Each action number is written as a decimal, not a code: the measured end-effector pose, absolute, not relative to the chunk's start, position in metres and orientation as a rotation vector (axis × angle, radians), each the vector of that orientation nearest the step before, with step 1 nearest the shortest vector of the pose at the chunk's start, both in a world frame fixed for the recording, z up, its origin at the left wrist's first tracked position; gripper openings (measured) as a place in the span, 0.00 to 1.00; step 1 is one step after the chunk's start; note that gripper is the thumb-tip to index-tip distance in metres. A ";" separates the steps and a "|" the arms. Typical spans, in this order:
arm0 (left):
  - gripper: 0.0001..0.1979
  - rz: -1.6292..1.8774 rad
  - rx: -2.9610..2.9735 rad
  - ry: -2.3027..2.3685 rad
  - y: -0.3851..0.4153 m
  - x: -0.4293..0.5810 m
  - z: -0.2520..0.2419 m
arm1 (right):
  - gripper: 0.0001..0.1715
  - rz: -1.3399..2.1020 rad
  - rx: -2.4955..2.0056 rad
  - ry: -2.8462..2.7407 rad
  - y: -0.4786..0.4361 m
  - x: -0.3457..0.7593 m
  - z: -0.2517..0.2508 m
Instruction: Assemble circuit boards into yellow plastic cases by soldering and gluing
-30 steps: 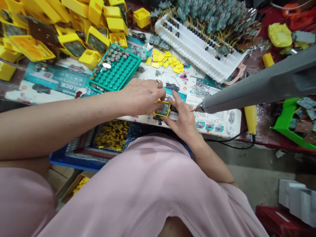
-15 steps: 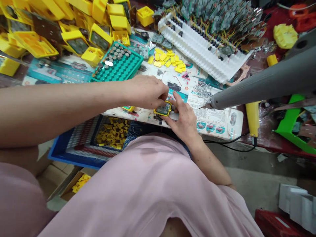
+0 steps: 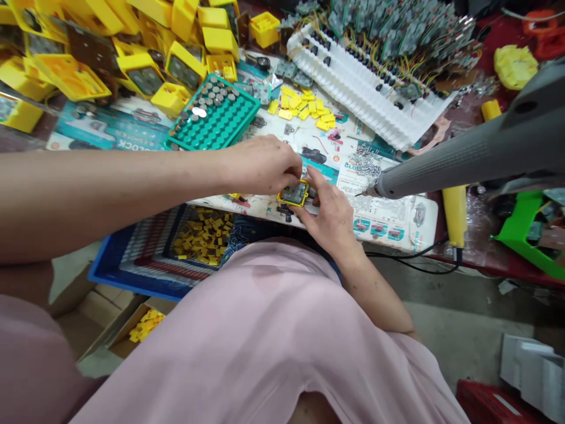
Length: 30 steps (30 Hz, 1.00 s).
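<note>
A small square yellow plastic case with a circuit board in it [image 3: 295,193] sits at the table's front edge, board side up. My right hand [image 3: 329,215] grips it from the right, thumb on the near side and fingers on the far side. Over the case's upper left part, my left hand [image 3: 269,165] is closed in a pinch, its fingertips bent down at the board. Whatever lies between those fingertips is hidden. Just beyond my left wrist is a teal tray of round cells [image 3: 212,115]. Small yellow plastic pieces [image 3: 304,106] lie loose behind my hands.
A grey electric screwdriver [image 3: 441,159] reaches in from the right, its tip by a pile of screws [image 3: 368,159]. A white ribbed rack [image 3: 366,88] with wired boards stands behind. Yellow housings [image 3: 185,65] crowd the back left. Below the edge is a blue basket [image 3: 132,285].
The view has shifted slightly. Both hands stay at the case, with the left fingertips still pinched over the board.
</note>
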<state>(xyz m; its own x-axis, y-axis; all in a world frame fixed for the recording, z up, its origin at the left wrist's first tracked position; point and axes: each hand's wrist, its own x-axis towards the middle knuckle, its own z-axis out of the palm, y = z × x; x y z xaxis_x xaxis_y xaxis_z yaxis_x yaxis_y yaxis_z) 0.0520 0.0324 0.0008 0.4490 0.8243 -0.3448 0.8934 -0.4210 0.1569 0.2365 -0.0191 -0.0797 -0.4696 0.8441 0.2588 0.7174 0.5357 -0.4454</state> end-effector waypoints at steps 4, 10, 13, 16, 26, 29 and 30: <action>0.20 -0.276 2.336 1.492 0.030 0.055 0.001 | 0.34 0.381 -1.277 -2.324 -0.019 0.237 -0.081; 0.17 -0.009 2.333 1.458 0.036 0.046 -0.012 | 0.32 0.432 -1.288 -2.339 -0.018 0.237 -0.078; 0.18 0.051 2.350 1.390 0.036 0.032 -0.015 | 0.28 0.434 -1.265 -2.374 -0.017 0.237 -0.075; 0.17 0.056 2.346 1.346 0.032 0.023 -0.015 | 0.26 0.426 -1.238 -2.402 -0.017 0.237 -0.074; 0.20 -0.108 2.355 1.431 0.011 0.023 -0.014 | 0.26 0.313 -1.142 -2.477 -0.015 0.240 -0.063; 0.29 -0.031 2.393 1.386 0.002 0.019 -0.020 | 0.20 0.303 -1.140 -2.483 -0.014 0.240 -0.056; 0.33 0.002 2.434 1.348 -0.001 0.019 -0.024 | 0.18 0.303 -1.144 -2.486 -0.013 0.240 -0.053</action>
